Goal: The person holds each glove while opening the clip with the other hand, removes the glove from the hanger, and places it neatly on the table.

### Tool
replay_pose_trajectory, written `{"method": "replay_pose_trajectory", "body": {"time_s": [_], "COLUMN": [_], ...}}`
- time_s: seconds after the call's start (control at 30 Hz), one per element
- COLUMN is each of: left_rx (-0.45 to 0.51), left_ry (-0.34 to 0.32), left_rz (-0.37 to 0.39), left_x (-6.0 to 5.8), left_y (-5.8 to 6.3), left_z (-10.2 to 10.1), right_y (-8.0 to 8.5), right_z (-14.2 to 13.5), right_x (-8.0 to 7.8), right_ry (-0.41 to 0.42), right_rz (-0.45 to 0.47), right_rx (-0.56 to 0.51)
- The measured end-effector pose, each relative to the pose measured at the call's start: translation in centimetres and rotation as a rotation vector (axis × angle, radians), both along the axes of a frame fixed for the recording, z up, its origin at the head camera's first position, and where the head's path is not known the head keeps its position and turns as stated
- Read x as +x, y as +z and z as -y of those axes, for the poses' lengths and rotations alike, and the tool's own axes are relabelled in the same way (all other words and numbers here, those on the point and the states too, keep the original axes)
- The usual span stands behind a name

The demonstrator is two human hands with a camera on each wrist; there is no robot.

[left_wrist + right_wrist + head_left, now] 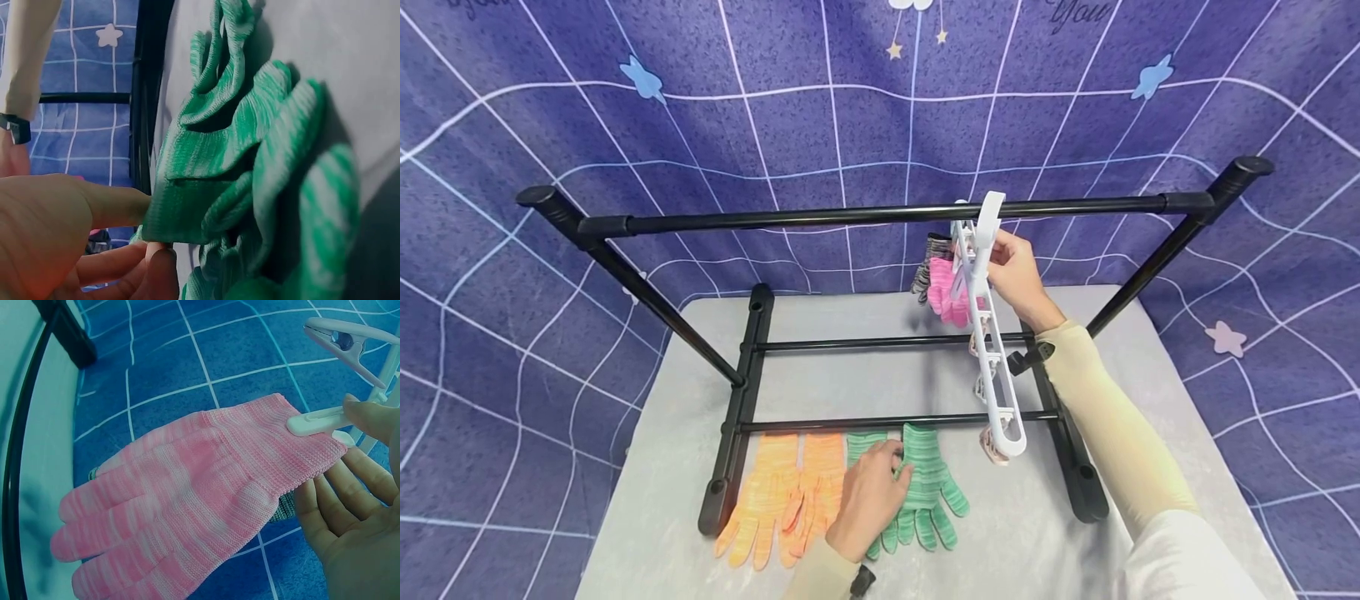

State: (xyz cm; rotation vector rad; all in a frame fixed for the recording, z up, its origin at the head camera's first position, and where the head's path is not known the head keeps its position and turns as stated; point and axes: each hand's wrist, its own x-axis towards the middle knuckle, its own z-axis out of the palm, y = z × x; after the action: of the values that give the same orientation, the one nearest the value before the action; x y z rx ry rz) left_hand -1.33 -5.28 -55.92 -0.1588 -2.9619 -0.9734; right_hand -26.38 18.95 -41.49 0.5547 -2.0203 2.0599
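A white clip hanger (976, 287) hangs by its hook from the black rack's top bar. Up by it, my right hand (1017, 275) pinches a white clothespin (312, 423), thumb on its handle and fingers spread behind the cuff. That clothespin bites the cuff of a pink striped glove (187, 481), which hangs fingers down. Behind the pink one, a dark grey glove (936, 247) shows partly. Down on the table, my left hand (872, 496) pinches the cuff edge of a green striped glove (206, 150) between thumb and fingers. Another green glove (865, 442) is partly covered by that hand.
Two orange gloves (767, 483) lie left of the green ones. The black rack's top bar (775, 218) crosses above the table, with a lower rail (880, 423) near the cuffs. More clothespins (992, 446) dangle from the hanger's near end. A blue patterned curtain (700, 133) surrounds the table.
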Motion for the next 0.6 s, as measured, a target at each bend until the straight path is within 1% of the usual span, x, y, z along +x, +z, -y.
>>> {"method": "replay_pose_trajectory", "body": {"time_s": [0.1, 0.33, 0.6], "left_rx": [-0.021, -0.072, -0.088], "left_ry": [-0.002, -0.012, -0.017], "left_rz": [-0.021, -0.036, -0.049], "left_x": [0.05, 0.19, 0.17], "left_y": [-0.07, -0.53, -0.6], "left_z": [0.01, 0.13, 0.19], "right_y": [0.07, 0.26, 0.34], "right_z": [0.02, 0.16, 0.19], "right_x": [0.12, 0.41, 0.27], "right_ry": [0.008, 0.017, 0.005], "right_rz": [0.005, 0.023, 0.021], "right_rx": [-0.009, -0.024, -0.014]}}
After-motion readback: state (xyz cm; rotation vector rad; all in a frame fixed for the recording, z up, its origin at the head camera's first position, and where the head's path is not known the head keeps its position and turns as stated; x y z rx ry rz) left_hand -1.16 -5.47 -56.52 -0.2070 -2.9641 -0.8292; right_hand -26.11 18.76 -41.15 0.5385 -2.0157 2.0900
